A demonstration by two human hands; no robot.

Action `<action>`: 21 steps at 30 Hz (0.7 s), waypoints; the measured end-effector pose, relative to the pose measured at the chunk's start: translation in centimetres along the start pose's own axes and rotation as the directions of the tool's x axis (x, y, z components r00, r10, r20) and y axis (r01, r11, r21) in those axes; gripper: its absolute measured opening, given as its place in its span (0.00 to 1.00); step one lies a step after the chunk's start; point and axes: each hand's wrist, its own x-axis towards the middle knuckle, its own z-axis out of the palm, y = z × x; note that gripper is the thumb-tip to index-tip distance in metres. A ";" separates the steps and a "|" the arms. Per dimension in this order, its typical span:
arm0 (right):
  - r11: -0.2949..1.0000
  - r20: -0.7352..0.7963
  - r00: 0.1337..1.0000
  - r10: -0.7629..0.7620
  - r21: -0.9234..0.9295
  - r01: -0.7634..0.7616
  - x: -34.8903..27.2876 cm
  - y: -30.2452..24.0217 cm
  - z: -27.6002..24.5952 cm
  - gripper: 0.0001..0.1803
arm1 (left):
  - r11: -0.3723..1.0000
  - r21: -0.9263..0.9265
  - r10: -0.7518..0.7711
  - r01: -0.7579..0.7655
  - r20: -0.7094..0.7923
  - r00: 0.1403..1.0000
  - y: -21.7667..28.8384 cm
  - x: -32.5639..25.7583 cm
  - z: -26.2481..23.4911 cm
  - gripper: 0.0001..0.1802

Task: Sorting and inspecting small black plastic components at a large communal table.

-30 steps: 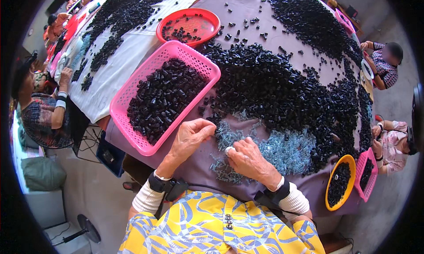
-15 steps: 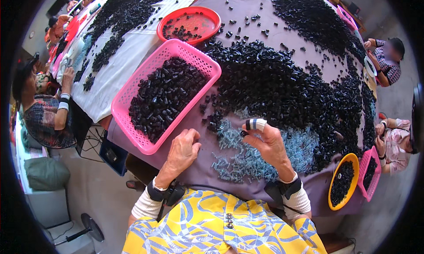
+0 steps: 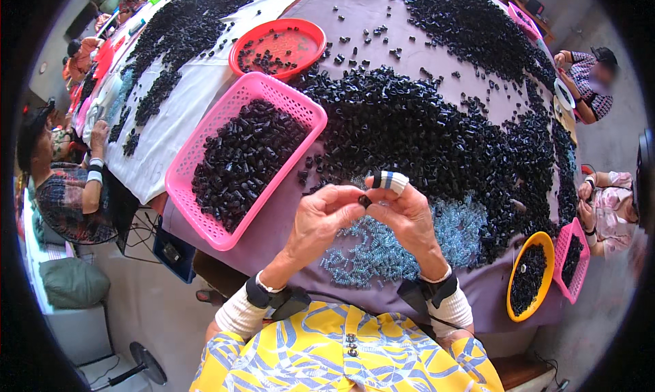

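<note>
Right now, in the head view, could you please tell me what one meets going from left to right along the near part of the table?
Pink basket → left hand → small black piece → right hand → yellow bowl → small pink basket.

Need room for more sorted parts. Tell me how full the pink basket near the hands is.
Roughly half full: black parts cover the floor of the pink basket, heaped in the middle, with wall showing above them.

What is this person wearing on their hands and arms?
The left hand and right hand are bare, without gloves. One finger of the right hand has a white-and-blue taped wrap. Each wrist carries a black strap with a small black device, above white ribbed cuffs. The shirt is yellow with a blue-white pattern.
</note>
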 end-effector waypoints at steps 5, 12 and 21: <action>0.995 0.003 0.995 -0.095 -0.043 0.095 2.0 -1.0 -0.2 0.20 | 0.985 0.035 0.172 -0.170 -0.047 0.984 0.2 1.6 0.2 0.12; 0.953 0.135 0.981 -0.141 -0.249 0.172 3.6 -1.7 -0.7 0.16 | 0.976 -0.213 0.049 -0.044 0.018 0.999 0.2 2.6 -0.9 0.13; 0.295 0.393 0.911 -0.124 -0.862 0.412 3.6 1.8 -2.2 0.05 | 0.908 -0.419 -0.006 -0.008 -0.034 0.999 -0.6 2.6 -3.4 0.08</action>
